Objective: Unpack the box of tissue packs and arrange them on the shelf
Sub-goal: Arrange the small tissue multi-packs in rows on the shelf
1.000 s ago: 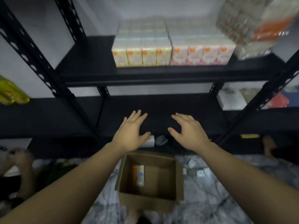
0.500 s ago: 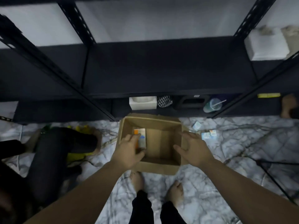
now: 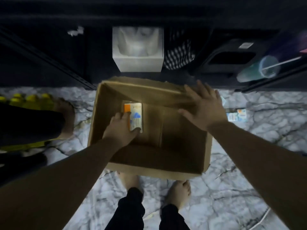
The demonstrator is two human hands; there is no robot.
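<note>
Though flat, tissue pack [image 3: 135,116] lengthwise away.

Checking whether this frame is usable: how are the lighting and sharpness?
Head view: dim overall; the black metal shelf is nearly lost in darkness, the brown cardboard box shadowed inside. The orange-and-white tissue pack under the left hand is readable; the right hand is slightly motion-blurred; edges bend.

Both arms are bare, no sleeves or watch showing. Dark trousers [image 3: 131,211], probably black though it's dim, and bare feet [image 3: 178,193].
</note>
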